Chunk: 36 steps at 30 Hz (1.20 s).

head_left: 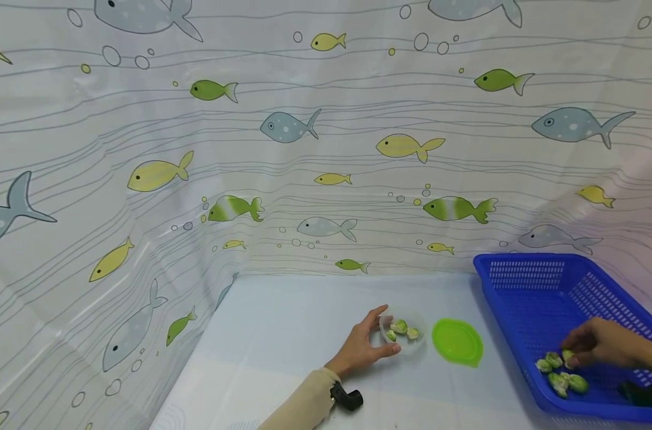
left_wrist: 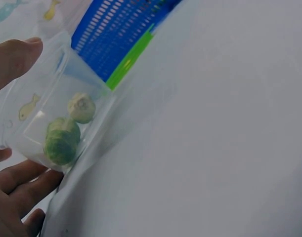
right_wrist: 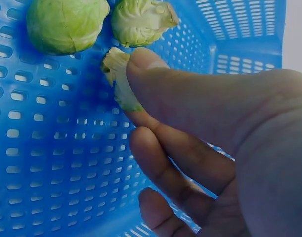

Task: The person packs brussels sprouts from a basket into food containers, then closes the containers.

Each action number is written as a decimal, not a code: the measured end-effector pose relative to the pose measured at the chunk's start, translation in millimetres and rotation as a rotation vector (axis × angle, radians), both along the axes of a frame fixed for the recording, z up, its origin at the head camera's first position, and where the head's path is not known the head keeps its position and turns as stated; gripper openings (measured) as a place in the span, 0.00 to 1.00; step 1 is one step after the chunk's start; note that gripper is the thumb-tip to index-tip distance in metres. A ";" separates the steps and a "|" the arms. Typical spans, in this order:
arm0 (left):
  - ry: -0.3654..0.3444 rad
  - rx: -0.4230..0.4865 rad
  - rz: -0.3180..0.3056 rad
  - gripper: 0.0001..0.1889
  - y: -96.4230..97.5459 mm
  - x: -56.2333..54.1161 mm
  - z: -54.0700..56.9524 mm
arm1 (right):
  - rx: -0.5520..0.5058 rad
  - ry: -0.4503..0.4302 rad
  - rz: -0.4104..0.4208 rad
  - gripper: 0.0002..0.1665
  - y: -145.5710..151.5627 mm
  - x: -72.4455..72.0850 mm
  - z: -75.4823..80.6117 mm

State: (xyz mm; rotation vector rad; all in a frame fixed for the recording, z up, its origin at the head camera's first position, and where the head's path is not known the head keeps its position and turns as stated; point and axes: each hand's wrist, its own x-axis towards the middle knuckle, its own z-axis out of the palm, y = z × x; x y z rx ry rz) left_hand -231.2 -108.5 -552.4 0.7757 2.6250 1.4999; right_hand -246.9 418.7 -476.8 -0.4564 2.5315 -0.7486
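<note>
A clear plastic tub (head_left: 420, 345) stands on the white table, several Brussels sprouts (head_left: 400, 326) inside it. My left hand (head_left: 358, 351) holds the tub from its left side, thumb and fingers spread around the wall. In the left wrist view the sprouts (left_wrist: 62, 143) show through the tub's side. Over at the right, my right hand (head_left: 608, 345) reaches into the blue basket (head_left: 535, 310). Its thumb and forefinger pinch a Brussels sprout (right_wrist: 122, 89), partly hidden by the thumb. More sprouts (right_wrist: 66, 24) lie on the basket floor close by.
A bright green lid (head_left: 457, 341) lies flat between the tub and the basket. The basket's raised, perforated walls surround the right hand. Behind the table hangs a white sheet (head_left: 282, 179) printed with fish. A black strap device (head_left: 347, 396) sits on the left wrist.
</note>
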 end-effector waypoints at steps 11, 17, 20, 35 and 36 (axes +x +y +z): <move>0.007 -0.002 -0.001 0.48 0.2 -0.8 -2.2 | 0.118 0.269 0.019 0.21 9.5 -3.8 1.1; 0.000 0.001 -0.003 0.48 0.1 -2.5 -2.9 | 0.132 0.373 -0.065 0.19 9.1 -4.0 3.0; -0.001 0.001 -0.002 0.48 0.2 -3.3 -3.2 | 0.123 0.400 -0.097 0.19 8.8 -4.3 5.6; -0.004 0.003 -0.002 0.48 -0.5 -2.0 -2.0 | 0.067 0.532 -0.146 0.21 -11.3 -9.4 19.9; 0.000 0.000 -0.002 0.48 -0.7 -2.0 -2.2 | 0.070 0.537 -0.147 0.22 -13.9 -9.7 21.6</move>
